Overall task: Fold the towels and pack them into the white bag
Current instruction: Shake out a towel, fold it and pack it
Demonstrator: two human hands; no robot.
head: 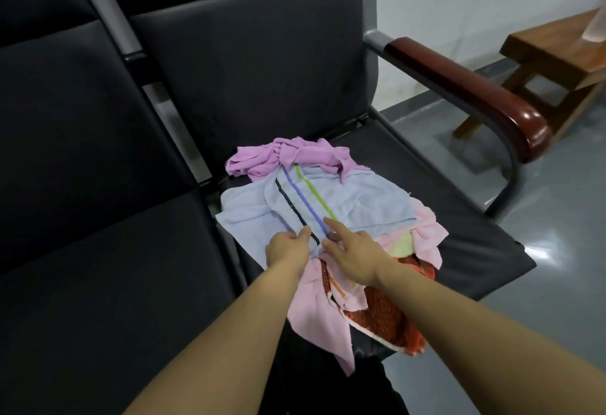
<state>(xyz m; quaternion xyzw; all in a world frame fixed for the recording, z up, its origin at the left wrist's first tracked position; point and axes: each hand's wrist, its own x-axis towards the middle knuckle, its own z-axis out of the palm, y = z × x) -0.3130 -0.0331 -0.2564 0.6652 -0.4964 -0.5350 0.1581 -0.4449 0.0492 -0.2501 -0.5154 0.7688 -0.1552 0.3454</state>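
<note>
A light blue towel [344, 204] with black, blue and green stripes lies spread on top of a pile of towels on the black chair seat [459, 227]. Under it are a purple towel [295, 155] at the far side, a pink towel [314, 309] hanging over the near edge, a red-orange patterned towel [383, 313] and a bit of yellow-green cloth [403, 245]. My left hand [288, 247] holds the blue towel's near edge by the black stripe, fingers curled, thumb on top. My right hand [352, 250] rests on it with the forefinger straight, touching near the green stripe. No white bag is in view.
A second black seat [98, 267] adjoins on the left, with backrests behind both. A dark red wooden armrest [459, 86] on a metal frame bounds the right side. A wooden stool [557, 53] stands on the grey floor at the far right.
</note>
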